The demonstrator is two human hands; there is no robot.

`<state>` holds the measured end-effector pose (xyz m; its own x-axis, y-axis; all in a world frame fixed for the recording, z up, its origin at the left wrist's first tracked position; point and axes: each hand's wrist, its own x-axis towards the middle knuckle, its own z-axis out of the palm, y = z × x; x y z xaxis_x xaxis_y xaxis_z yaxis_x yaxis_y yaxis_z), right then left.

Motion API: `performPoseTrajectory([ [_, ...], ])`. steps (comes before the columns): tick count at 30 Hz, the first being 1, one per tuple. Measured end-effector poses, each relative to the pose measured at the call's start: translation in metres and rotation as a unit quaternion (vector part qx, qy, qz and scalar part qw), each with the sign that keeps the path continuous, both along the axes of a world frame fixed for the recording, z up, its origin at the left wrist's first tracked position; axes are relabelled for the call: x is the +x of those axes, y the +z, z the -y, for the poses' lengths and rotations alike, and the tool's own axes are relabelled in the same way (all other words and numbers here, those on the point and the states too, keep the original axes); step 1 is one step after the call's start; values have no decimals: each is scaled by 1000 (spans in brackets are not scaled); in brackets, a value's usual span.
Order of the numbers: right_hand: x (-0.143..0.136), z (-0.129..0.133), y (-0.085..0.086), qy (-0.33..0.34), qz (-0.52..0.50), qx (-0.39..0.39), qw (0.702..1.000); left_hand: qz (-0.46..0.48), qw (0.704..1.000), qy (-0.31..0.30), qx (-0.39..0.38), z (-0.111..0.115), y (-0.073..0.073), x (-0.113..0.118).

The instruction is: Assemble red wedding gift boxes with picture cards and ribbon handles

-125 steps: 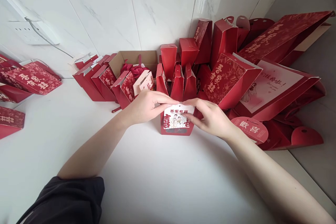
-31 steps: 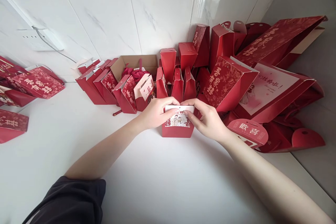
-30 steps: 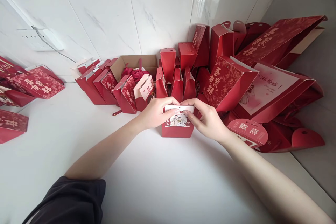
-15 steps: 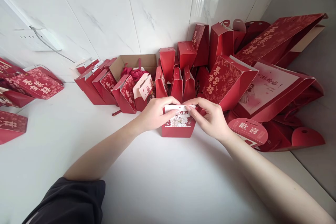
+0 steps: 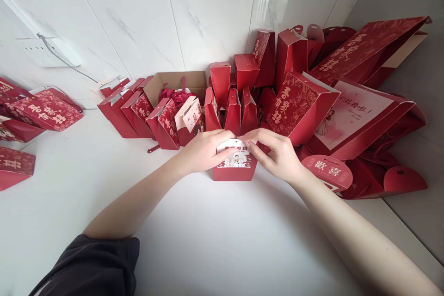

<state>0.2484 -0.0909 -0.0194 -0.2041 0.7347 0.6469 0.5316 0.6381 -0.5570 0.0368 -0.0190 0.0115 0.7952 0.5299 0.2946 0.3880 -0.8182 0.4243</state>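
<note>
A small red gift box [image 5: 233, 175] with a white printed front, showing a cartoon couple and lettering, stands upright on the white table. My left hand [image 5: 210, 150] is closed on its upper left, thumb across the white front and fingers behind the top edge. At the upper right corner my right hand [image 5: 274, 150] pinches the same edge between thumb and index finger. A small hole shows near the top of the front. The backs of the fingertips are hidden behind the box.
Small red boxes [image 5: 233, 113] stand right behind my hands. An open cardboard box [image 5: 199, 81] holds dark red ribbon [image 5: 176, 97]. Larger red gift boxes [image 5: 294, 106] crowd the right side, and others [image 5: 52, 108] lie at far left. A tiled wall [image 5: 132, 14] with a socket [image 5: 45, 53] rises behind.
My right fingers have shifted slightly left along the box's top edge. The box stays in place, and the rest of the scene is nearly the same.
</note>
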Motion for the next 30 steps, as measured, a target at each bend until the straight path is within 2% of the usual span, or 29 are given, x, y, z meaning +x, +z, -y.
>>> performPoseTrajectory([
  [3, 1, -1, -1, -5, 13, 7, 1000, 6, 1000, -11, -8, -1, 0, 0],
  [10, 0, -3, -4, -16, -15, -23, 1000, 107, 991, -8, -81, 0, -7, 5],
  [15, -4, -4, -7, -21, -16, -2, 1000, 94, 991, -8, -92, -2, -6, 5],
  [22, -11, -2, -10, -23, -2, 8, 1000, 33, 998, -4, -51, -6, 8, 0],
  [25, -12, -3, -13, -24, -6, 6, 1000, 52, 996, 8, -68, -6, 8, 1],
  [30, -11, -7, -20, -61, -52, -66, 995, 80, 992, 28, -95, -9, 1, 4],
])
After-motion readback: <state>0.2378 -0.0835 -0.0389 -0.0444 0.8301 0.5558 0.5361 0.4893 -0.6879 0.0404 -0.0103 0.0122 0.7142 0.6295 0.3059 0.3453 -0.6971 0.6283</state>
